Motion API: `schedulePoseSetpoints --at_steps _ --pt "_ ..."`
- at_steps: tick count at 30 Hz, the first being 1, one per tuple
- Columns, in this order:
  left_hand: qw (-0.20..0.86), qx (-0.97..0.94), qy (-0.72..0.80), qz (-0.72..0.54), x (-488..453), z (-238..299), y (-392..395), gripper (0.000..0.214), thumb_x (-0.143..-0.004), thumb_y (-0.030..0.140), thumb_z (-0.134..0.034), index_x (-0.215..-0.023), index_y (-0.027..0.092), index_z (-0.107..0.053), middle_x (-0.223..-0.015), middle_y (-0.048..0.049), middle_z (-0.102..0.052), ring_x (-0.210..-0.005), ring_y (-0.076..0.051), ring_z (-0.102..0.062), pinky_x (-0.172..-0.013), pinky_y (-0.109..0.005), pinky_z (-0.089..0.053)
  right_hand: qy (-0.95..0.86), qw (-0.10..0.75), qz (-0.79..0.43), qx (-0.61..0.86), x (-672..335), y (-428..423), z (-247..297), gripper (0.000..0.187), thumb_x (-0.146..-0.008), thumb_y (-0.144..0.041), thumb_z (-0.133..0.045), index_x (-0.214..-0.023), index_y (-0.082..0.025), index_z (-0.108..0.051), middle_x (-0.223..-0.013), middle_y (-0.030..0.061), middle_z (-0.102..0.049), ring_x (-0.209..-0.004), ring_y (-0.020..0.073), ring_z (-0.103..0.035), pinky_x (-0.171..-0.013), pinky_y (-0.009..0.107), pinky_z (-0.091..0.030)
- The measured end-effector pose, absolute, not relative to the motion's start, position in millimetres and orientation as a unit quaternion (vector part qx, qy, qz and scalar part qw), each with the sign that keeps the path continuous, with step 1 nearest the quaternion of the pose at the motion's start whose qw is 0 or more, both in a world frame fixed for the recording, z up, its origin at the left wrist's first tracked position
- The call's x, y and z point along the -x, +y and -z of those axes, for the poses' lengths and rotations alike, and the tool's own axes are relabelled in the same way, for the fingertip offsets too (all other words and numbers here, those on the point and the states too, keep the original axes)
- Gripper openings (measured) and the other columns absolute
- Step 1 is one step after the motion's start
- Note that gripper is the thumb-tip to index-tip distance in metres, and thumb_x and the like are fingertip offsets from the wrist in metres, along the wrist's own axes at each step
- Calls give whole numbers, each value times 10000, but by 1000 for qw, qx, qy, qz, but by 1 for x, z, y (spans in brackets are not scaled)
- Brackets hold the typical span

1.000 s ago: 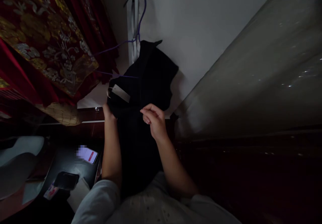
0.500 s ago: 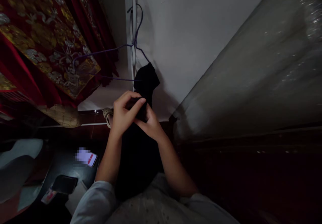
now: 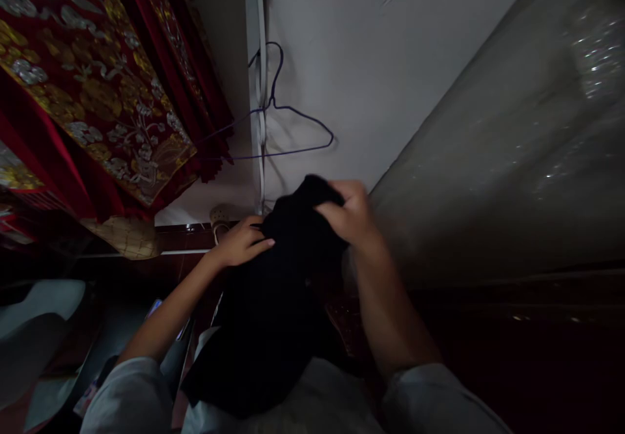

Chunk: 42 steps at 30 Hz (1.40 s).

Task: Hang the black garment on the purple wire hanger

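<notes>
I hold a black garment [image 3: 273,317] in front of my chest. My right hand [image 3: 349,216] is closed on its upper edge, bunching the cloth. My left hand [image 3: 241,242] grips the garment's left side with the fingers curled onto the fabric. Above my hands a thin purple wire hanger [image 3: 288,131] hangs bare against the white wall, on a white pipe in the corner. The garment is off the hanger and droops down to my lap.
A red and gold patterned curtain [image 3: 92,82] hangs at the left. A pale shiny cabinet side [image 3: 498,148] fills the right. A sandal [image 3: 219,216] lies on the dark floor by the wall. A pale seat [image 3: 34,317] sits at lower left.
The garment has come off the hanger, which now hangs bare. My hands have moved down and apart with the cloth, the right hand going rightward. The view has tilted down.
</notes>
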<state>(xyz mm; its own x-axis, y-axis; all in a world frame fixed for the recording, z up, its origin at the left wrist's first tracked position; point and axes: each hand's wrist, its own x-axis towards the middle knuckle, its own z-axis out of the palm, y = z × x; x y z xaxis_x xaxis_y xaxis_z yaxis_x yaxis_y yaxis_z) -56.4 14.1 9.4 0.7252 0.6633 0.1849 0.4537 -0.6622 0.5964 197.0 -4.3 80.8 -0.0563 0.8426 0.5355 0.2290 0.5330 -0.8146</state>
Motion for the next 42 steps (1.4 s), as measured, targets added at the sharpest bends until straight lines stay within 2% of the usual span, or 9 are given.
schedulePoseSetpoints --at_steps 4,7,10,14,18,26,33,38,42 --pt "186 -890 373 -186 100 -47 15 434 -1068 482 -468 -805 175 -625 -759 -43 -633 -748 -184 -620 -765 -309 -474 -656 623 -128 407 -192 75 -72 190 -789 -284 -631 -960 -238 -701 -1033 94 -725 -1128 284 -652 -1011 436 -516" --pt "102 -878 439 -162 125 -86 5 434 -1061 498 -480 -786 182 -596 -712 -26 -606 -695 -175 -596 -695 -291 -423 -660 561 -187 464 -174 131 -45 159 -882 -299 -550 -961 -247 -678 -1043 100 -722 -1202 270 -632 -1082 439 -475" --pt "55 -872 474 -107 138 -107 -5 396 -1061 477 -458 -848 189 -628 -751 -44 -647 -728 -195 -623 -691 -295 -419 -650 480 -245 536 -167 154 -21 200 -927 -341 -537 -771 -232 -600 -802 73 -668 -918 263 -666 -873 388 -520" --pt "32 -859 511 6 145 -99 -1 301 -1034 381 -465 -907 199 -668 -816 -76 -709 -773 -226 -663 -704 -312 -437 -605 511 -183 582 -197 142 -19 388 -870 -418 -640 -600 -221 -445 -570 -9 -429 -603 157 -465 -588 294 -358" --pt "-6 -838 544 35 140 -96 12 219 -964 299 -488 -886 201 -668 -858 -93 -731 -803 -239 -677 -739 -324 -478 -614 517 -136 581 -239 117 -39 505 -783 -429 -735 -547 -226 -337 -548 -43 -265 -568 100 -298 -528 268 -236" --pt "-39 -861 501 -82 109 -134 36 238 -903 286 -429 -729 193 -562 -836 -123 -675 -837 -289 -679 -919 -466 -540 -594 534 -85 596 -263 81 -75 479 -739 -216 -708 -515 -229 -285 -555 -48 -265 -558 87 -282 -513 270 -222" --pt "23 -876 381 -295 80 -142 48 256 -965 287 -464 -1150 198 -617 -1477 -135 -555 -1500 -332 -408 -1253 -533 -337 -595 542 -205 557 -245 73 -73 401 -746 -231 -703 -515 -223 -376 -568 -27 -373 -561 105 -360 -497 262 -305" --pt "65 -821 390 -411 55 -155 70 368 -987 248 -497 -1346 250 -577 -1365 -85 -642 -1405 -296 -532 -1216 -467 -387 -705 475 -294 436 -234 63 -59 89 -736 -256 -687 -785 -186 -663 -784 21 -666 -776 192 -622 -772 352 -537" --pt "75 -821 392 -408 58 -153 85 342 -979 256 -493 -1270 251 -672 -1306 -58 -695 -1346 -274 -575 -1171 -414 -440 -774 420 -267 392 -240 45 -68 331 -789 -223 -633 -1102 -204 -737 -1073 61 -748 -1064 246 -691 -1026 440 -517"
